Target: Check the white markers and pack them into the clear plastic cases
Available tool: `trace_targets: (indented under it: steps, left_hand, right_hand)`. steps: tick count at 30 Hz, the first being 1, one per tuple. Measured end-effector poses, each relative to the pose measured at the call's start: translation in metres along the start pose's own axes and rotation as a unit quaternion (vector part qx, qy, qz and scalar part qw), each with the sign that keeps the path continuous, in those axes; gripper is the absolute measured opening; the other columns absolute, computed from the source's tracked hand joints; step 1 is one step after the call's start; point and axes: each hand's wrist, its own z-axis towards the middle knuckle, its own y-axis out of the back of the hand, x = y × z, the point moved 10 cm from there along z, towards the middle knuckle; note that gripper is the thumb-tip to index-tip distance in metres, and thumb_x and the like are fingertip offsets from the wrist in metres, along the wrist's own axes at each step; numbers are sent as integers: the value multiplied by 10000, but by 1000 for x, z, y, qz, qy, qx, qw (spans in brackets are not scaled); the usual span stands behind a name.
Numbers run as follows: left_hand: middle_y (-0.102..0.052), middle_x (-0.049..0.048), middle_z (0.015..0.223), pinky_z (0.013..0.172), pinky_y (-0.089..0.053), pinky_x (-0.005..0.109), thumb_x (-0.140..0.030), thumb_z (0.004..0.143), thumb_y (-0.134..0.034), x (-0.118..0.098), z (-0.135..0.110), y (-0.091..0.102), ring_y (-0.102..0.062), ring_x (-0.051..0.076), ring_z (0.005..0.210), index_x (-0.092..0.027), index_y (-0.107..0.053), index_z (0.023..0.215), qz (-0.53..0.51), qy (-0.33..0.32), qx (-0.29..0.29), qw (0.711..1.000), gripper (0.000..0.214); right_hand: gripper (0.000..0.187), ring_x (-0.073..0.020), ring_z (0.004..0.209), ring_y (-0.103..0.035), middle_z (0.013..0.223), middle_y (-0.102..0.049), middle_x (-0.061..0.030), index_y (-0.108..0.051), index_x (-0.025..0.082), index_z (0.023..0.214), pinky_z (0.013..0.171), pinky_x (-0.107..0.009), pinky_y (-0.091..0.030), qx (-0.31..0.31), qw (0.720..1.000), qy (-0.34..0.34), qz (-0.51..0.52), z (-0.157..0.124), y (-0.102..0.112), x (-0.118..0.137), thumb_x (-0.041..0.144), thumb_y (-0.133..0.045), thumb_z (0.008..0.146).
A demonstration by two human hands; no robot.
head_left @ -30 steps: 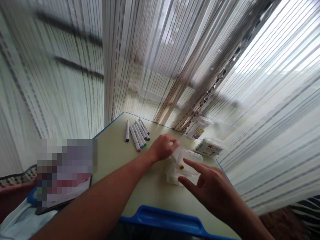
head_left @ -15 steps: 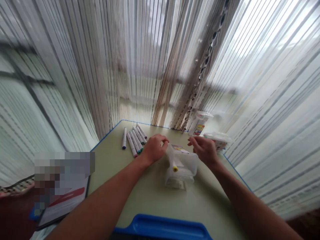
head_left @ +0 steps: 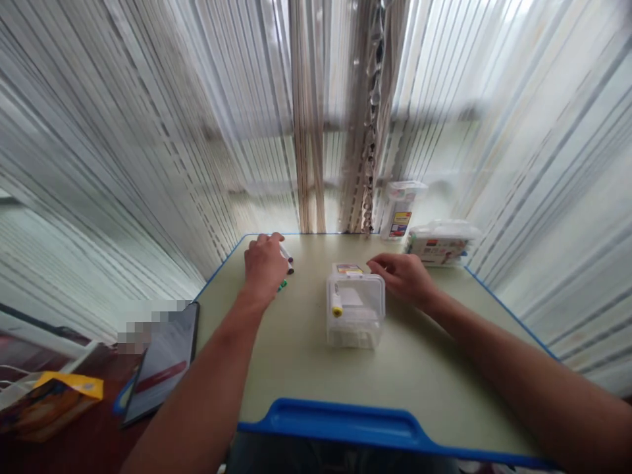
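My left hand reaches over the markers at the far left of the table, palm down, with its fingers curled downward. White markers with dark ends show just past its fingers. Green marker ends peek out beside the wrist; the other markers are hidden. A clear plastic box stands at the middle of the table, and a white marker with a yellow end is inside it. My right hand is at the box's right rear, fingers loosely bent and apart, fingertips close to its edge; contact is unclear.
A tall clear container and a clear handled case stand at the back right. The pale table has a blue rim with a tray groove in front. A tablet lies at left. String curtains hang behind.
My left hand has moved left and away from the box, onto the markers. My right hand stays near the box. The view has turned and shifted; the box now appears more upright.
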Motion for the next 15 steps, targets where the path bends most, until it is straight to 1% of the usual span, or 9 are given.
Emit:
trace_targets:
  steps: [1, 3, 6, 8, 11, 15]
  left_hand:
    - [-614, 160, 1137, 909, -461, 439, -83, 809, -466, 11, 2, -1, -569, 331, 1094, -186, -621, 1204, 25, 30, 12, 999, 436]
    - [-576, 203, 1188, 893, -460, 478, -104, 815, -458, 34, 3, -10, -539, 385, 1136, -157, -592, 1236, 67, 88, 56, 992, 445]
    - [-512, 264, 1266, 902, -438, 506, -126, 835, -429, 59, 0, -23, -498, 432, 1196, -124, -549, 1278, 82, 142, 110, 980, 458]
    - [-502, 295, 1277, 894, -438, 500, -144, 835, -446, 67, -2, -29, -503, 445, 1197, -99, -540, 1280, 81, 155, 129, 976, 457]
    - [-537, 318, 1244, 873, -451, 469, -166, 823, -497, 74, -3, -34, -560, 426, 1145, -71, -556, 1242, 77, 163, 146, 973, 434]
    - [-564, 326, 1222, 843, -465, 446, -178, 832, -512, 82, -3, -35, -610, 397, 1083, -38, -569, 1204, 68, 179, 135, 972, 401]
  right_hand:
    - [271, -147, 554, -644, 670, -729, -53, -730, 134, 806, 568, -230, -444, -1, 1000, 3, -3, 0, 0, 1, 305, -530, 872]
    - [260, -143, 554, -639, 665, -726, -50, -736, 135, 808, 583, -231, -440, -1, 1000, 7, -9, -1, 1, 1, 286, -533, 867]
    - [247, -145, 555, -643, 660, -723, -49, -739, 137, 814, 602, -237, -442, 2, 1000, 2, -9, -1, 0, -3, 273, -538, 858]
    - [242, -149, 553, -647, 660, -722, -50, -738, 138, 820, 601, -240, -445, 7, 1000, -2, -3, -1, -1, -5, 272, -540, 854]
    - [239, -151, 550, -648, 663, -721, -51, -737, 139, 823, 593, -242, -445, 13, 1000, 1, 1, -2, -4, -5, 271, -540, 852]
    - [248, -152, 548, -644, 664, -720, -51, -739, 144, 818, 567, -238, -440, 20, 1000, 6, 14, -2, -7, -5, 279, -534, 853]
